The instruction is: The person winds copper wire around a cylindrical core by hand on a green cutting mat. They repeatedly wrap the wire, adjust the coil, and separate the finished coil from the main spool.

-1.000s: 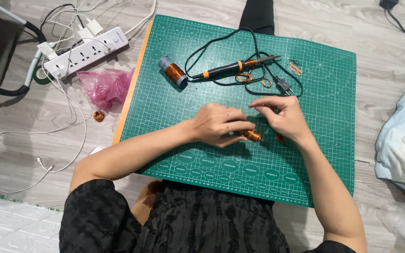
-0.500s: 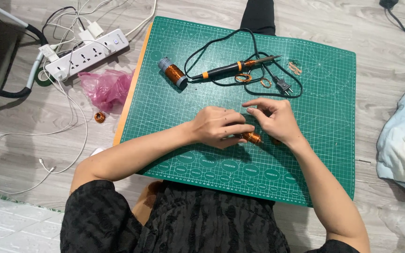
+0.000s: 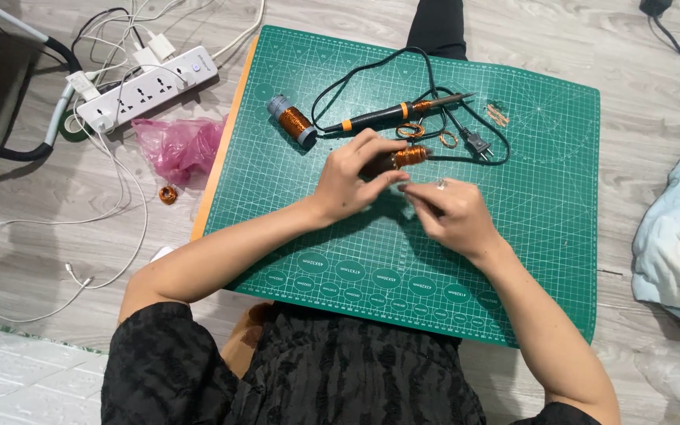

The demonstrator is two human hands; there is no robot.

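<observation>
We see both forearms reach in from the bottom edge over the green cutting mat [image 3: 529, 236], which lies on the wooden floor. The left hand [image 3: 348, 185] is raised above the mat, wrist bent back, fingers curled closed around a small dark rod wound with copper wire [image 3: 404, 157]; the coil end pokes out to the right of the fingertips. The right hand [image 3: 454, 212] sits just beside and below it, palm down, fingers pinched together toward the left hand (what it pinches is too fine for us to tell, perhaps wire). Beyond the hands on the mat lie a soldering iron [image 3: 391, 115] with its black cord, a spool of copper wire [image 3: 293, 122] and a few loose copper rings [image 3: 412, 131]. A white power strip [image 3: 147, 86] and a pink plastic bag [image 3: 179, 145] lie on the floor left of the mat.
</observation>
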